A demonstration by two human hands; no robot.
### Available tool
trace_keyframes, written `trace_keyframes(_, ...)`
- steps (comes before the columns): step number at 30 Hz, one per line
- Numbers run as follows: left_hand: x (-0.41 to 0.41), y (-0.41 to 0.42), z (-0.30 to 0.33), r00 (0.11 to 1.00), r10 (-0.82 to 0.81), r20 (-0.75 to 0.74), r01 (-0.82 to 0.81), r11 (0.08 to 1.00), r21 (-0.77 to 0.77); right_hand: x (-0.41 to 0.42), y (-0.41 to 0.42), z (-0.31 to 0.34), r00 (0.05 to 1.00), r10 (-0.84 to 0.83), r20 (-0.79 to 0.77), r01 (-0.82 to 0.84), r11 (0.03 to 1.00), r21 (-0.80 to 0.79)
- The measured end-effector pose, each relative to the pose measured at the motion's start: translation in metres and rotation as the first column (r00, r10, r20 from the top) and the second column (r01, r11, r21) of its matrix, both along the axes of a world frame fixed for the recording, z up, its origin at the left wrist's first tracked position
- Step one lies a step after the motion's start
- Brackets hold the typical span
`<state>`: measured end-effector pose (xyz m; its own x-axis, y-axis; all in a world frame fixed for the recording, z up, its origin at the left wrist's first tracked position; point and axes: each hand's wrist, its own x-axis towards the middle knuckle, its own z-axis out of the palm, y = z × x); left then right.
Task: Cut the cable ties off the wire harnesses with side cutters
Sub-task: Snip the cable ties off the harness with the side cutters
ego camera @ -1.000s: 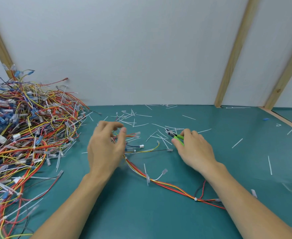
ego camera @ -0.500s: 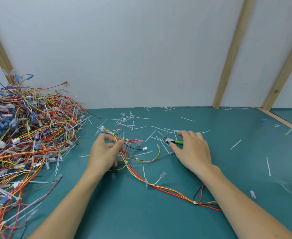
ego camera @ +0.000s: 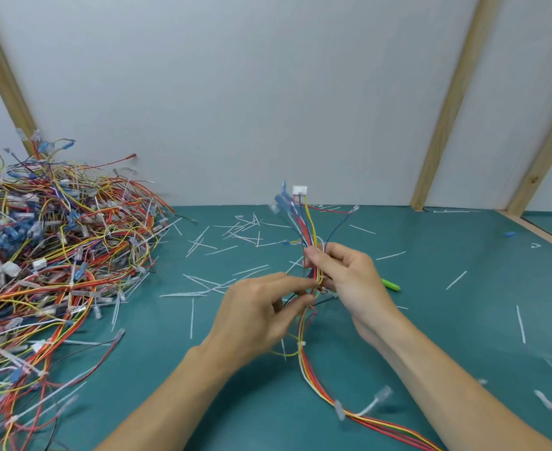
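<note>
Both hands (ego camera: 258,315) (ego camera: 349,281) pinch one upright wire harness (ego camera: 310,229).

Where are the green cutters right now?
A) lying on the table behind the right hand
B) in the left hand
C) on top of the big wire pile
A: the green cutters lie on the teal table, their handle poking out behind the right hand, which grips the wire harness.

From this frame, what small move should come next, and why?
Probably steady the harness with the left hand and bring the side cutters to a remaining white tie. Both hands grip the raised bundle, the right hand showing only the cutters' green handle tip, and that tie still binds the wires.
</note>
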<state>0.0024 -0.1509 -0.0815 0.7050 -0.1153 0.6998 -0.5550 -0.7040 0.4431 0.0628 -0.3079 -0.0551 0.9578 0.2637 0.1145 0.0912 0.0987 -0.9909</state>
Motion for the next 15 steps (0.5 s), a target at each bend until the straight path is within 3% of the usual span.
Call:
trace_keyframes(2, -0.002, -0.002, 0.002, 0.998, 0.03, 0.057, -0.026, 0.998, -0.064, 0.001, 0.0, -0.001, 0.999, 0.04, -0.028, -0.038, 0.998, 0.051)
trace_keyframes(4, -0.005, -0.001, 0.007, 0.989, 0.113, 0.1, -0.087, 0.969, -0.232, 0.0, 0.0, -0.001, 0.995, 0.082, -0.053, -0.078, 0.995, 0.068)
trace_keyframes(7, -0.005, 0.007, 0.012, 0.98, 0.19, 0.053, -0.145, 0.877, -0.458, -0.001, -0.002, -0.003, 0.974, 0.19, -0.121, -0.166, 0.969, 0.184)
trace_keyframes(11, -0.002, 0.014, 0.009, 0.983, 0.129, -0.129, -0.178, 0.832, -0.526, 0.0, -0.003, -0.006, 0.932, 0.323, -0.167, -0.267, 0.92, 0.286)
trace_keyframes(15, -0.001, 0.011, 0.007, 0.984, -0.004, -0.175, -0.085, 0.864, -0.496, -0.003, 0.002, -0.011, 0.961, 0.267, -0.075, -0.26, 0.961, 0.092)
